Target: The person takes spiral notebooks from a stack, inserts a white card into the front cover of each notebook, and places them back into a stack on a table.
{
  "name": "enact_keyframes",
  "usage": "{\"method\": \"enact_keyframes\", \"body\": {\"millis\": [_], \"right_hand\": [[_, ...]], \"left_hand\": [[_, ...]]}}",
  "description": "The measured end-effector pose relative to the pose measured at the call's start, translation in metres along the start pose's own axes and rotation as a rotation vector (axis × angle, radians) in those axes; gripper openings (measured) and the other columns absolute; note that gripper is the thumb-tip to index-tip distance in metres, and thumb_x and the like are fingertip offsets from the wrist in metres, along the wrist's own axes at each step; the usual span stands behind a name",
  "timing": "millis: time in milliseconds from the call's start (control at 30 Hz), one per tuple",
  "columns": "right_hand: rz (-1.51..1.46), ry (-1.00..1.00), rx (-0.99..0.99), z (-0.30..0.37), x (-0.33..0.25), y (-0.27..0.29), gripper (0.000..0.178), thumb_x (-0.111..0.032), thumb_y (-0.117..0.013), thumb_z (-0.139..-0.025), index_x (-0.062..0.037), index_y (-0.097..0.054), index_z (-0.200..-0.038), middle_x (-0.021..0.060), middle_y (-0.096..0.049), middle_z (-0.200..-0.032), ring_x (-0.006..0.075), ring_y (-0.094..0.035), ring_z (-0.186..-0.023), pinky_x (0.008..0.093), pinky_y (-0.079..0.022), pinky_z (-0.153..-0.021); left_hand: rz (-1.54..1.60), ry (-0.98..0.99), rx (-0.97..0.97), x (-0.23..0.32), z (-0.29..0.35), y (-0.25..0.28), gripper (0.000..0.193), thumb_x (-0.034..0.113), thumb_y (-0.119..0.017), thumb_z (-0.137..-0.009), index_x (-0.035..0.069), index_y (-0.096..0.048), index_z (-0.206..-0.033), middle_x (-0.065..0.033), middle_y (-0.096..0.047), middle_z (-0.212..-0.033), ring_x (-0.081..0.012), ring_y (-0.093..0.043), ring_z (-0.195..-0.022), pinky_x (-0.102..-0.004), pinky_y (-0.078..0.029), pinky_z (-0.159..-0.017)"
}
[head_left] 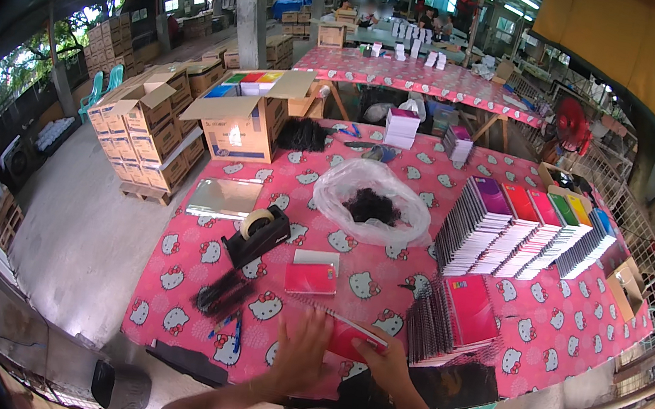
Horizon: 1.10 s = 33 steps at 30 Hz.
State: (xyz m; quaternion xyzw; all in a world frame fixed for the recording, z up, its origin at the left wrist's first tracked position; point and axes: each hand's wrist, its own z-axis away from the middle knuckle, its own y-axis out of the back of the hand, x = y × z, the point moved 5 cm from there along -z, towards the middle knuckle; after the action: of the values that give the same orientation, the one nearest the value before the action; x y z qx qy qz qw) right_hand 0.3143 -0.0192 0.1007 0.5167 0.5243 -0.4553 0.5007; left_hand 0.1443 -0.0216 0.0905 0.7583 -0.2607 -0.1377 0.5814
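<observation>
A pink-red notebook (pixel 345 339) lies at the near edge of the table, tilted, between my hands. My right hand (pixel 387 363) grips its right end, thumb on top of the cover and fingers partly hidden. My left hand (pixel 301 355) rests at its left end with fingers stretched out, near the bound edge. Just beyond are another pink notebook (pixel 311 278) and a white sheet or pad (pixel 318 258) partly under it. Right of my right hand stands a stack of spiral-bound pink notebooks (pixel 470 312).
Left are a black tape dispenser (pixel 259 235), dark binding strands (pixel 226 294) and blue pens (pixel 237 334). A plastic bag (pixel 339 179) holds black strands. Coloured notebook stacks (pixel 471 225) stand right. An open carton (pixel 239 129) sits far left, and a red fan (pixel 571 124) stands far right.
</observation>
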Motion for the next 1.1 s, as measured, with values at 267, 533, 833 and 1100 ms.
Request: {"method": "enact_keyframes", "body": {"millis": [267,533,833,1100], "right_hand": [[0.073,-0.021,-0.052,0.001,0.002,-0.002,0.033,-0.013,-0.066,-0.095,-0.0060,-0.066,-0.127,0.0016,-0.068,-0.090,0.0072,-0.058,-0.079,0.0255,-0.050,-0.067],[0.007,-0.106,-0.057,0.001,-0.004,-0.012,0.039,-0.012,-0.066,-0.096,-0.0082,-0.062,-0.134,0.0017,-0.067,-0.090,0.0047,-0.056,-0.074,0.0233,-0.047,-0.060],[0.003,0.105,-0.028,0.008,-0.005,-0.026,0.043,-0.009,-0.063,-0.095,-0.0103,-0.059,-0.138,0.0070,-0.068,-0.097,0.0042,-0.058,-0.073,0.0236,-0.046,-0.059],[-0.011,-0.082,0.009,0.005,-0.012,-0.009,0.049,-0.007,-0.068,-0.092,-0.0007,-0.054,-0.139,0.0078,-0.071,-0.113,0.0079,-0.062,-0.098,0.0262,-0.052,-0.086]], "left_hand": [[0.006,-0.115,0.197,0.000,0.003,-0.003,0.095,0.063,-0.058,-0.084,-0.006,-0.037,-0.146,-0.0309,-0.032,-0.154,-0.0446,-0.026,-0.147,-0.0686,-0.013,-0.113],[-0.040,-0.224,0.241,0.010,0.004,0.006,0.097,0.071,-0.052,-0.086,-0.004,-0.038,-0.146,-0.0275,-0.037,-0.152,-0.0421,-0.030,-0.146,-0.0673,-0.014,-0.114],[0.129,-0.121,0.135,0.003,-0.018,0.029,0.090,0.067,-0.042,-0.094,-0.007,-0.040,-0.144,-0.0269,-0.035,-0.154,-0.0413,-0.030,-0.147,-0.0653,-0.016,-0.115],[0.135,-0.238,0.166,-0.005,-0.047,0.058,0.078,0.055,-0.041,-0.100,-0.008,-0.037,-0.145,-0.0278,-0.033,-0.155,-0.0429,-0.024,-0.149,-0.0644,-0.010,-0.116]]}}
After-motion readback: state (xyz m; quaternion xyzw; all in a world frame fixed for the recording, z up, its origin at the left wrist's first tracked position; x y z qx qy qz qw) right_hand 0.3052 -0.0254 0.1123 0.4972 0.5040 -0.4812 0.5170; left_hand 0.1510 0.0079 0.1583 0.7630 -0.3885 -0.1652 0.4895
